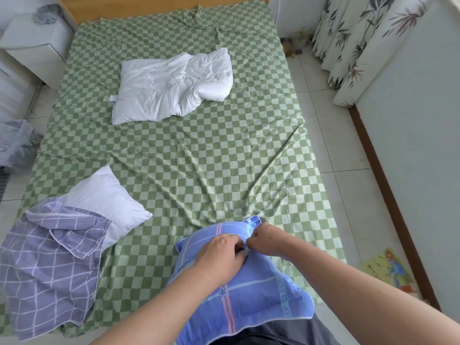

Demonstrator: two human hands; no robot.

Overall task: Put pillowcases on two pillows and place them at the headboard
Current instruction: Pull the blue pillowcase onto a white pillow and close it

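Bedroom w/ tiled floor, a bed under a green checked sheet (pixel 189 155), wooden headboard (pixel 159 6) at the far end. At the near edge of the bed, against the person's lap, sits a blue pillowcase (pixel 258 292) already plump w/ a pillow inside. Left hand (pixel 221 255) lies on top of it w/ fingers curled in, pinching fabric at the case's far edge; right hand (pixel 265 241) is bunched tight just beside it, pinching the same edge. Looks like they're closing the opening, but can't tell if it's a zip or a flap since the fingers hide it

Handling, my read: light, soft, squashy, cloth a bit slick, nothing fragile. It'll sag if lifted by one corner, so best grab both short ends or scoop under the middle. Hold the seam taut w/ one hand while the other closes it

Containers: blue case full. The purple grid pillowcase (pixel 47 267) at the near left is limp and rumpled; a bare white pillow (pixel 107 202) lies partly under it, seemingly not in. A second bare white pillow (pixel 171 88) lies mid-bed, crumpled, well apart from the headboard. Nothing at the headboard yet
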